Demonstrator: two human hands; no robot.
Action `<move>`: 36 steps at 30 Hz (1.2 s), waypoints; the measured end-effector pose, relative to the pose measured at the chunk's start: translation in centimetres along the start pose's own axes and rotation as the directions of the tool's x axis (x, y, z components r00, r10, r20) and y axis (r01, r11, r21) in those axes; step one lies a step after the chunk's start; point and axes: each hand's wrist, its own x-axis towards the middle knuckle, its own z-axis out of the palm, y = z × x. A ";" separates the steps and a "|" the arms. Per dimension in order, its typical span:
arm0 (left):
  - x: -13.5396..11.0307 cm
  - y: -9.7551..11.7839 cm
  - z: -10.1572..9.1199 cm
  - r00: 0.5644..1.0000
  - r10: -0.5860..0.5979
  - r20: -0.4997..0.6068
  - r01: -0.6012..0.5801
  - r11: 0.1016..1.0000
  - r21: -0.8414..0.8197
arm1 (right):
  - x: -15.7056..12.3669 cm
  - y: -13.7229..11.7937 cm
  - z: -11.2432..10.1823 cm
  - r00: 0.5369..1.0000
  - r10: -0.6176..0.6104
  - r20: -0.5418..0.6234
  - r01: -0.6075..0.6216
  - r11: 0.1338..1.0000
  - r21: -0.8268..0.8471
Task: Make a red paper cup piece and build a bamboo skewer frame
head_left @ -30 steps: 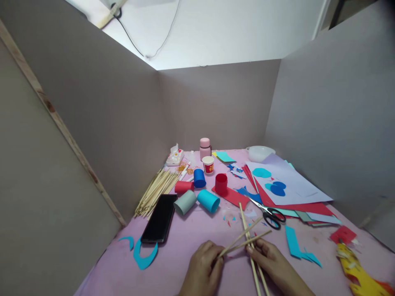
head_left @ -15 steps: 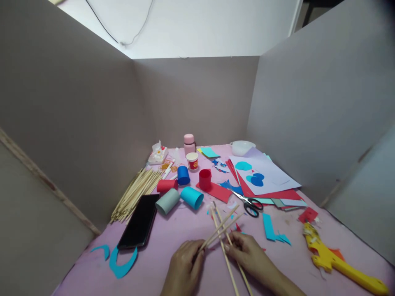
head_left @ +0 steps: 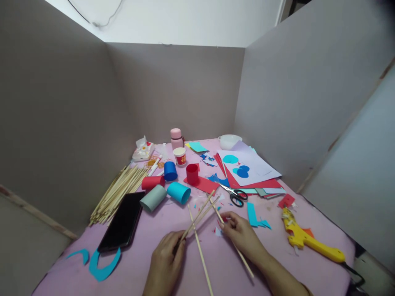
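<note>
My left hand (head_left: 166, 255) is closed round two thin bamboo sticks (head_left: 201, 216), which point up and to the right. Between my hands, another bamboo stick (head_left: 201, 255) lies slanting on the table, passing beneath that pair. Thumb and fingers of my right hand (head_left: 242, 235) pinch a single bamboo stick (head_left: 243, 259); its far end is near the tips of the left hand's sticks. Beyond the hands lie a light blue paper tube (head_left: 179, 192), a grey paper tube (head_left: 153, 198) and black-handled scissors (head_left: 237, 196). Small paper scraps (head_left: 218, 231) are beside my right fingers.
A bundle of bamboo sticks (head_left: 119, 191) and a black phone (head_left: 121, 222) lie on the left. At right are a yellow glue gun (head_left: 314, 244) and stacked paper sheets (head_left: 256, 176). A paper cup (head_left: 180, 156) and a pink bottle (head_left: 177, 139) stand behind. Grey panels (head_left: 175, 90) enclose the table.
The view has shifted, so the scene sits further left. My right hand has drawn its stick away to the right from the stick lying on the table. My left hand keeps its two sticks.
</note>
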 end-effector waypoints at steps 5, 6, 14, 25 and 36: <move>0.0 0.0 -0.1 1.000 -0.003 0.012 0.004 1.000 -0.018 | -0.1 0.1 0.1 1.000 -0.018 -0.009 0.019 0.999 0.039; 0.0 0.1 -0.1 1.000 -0.005 0.013 0.005 1.000 -0.020 | -0.1 0.1 0.2 1.000 -0.025 -0.016 0.025 0.999 0.046; -0.1 0.5 -0.1 1.000 -0.007 0.016 0.007 1.000 -0.018 | -0.3 0.2 0.0 0.994 -0.062 -0.095 0.071 0.993 0.093; -0.2 0.2 0.0 1.000 0.003 -0.002 -0.003 1.000 -0.031 | -0.4 0.4 0.2 0.990 -0.111 -0.089 0.120 0.987 0.110; -0.1 -0.1 -0.3 0.997 0.031 -0.071 -0.037 0.996 -0.085 | -0.3 0.4 0.1 0.975 -0.165 -0.150 0.193 0.962 0.195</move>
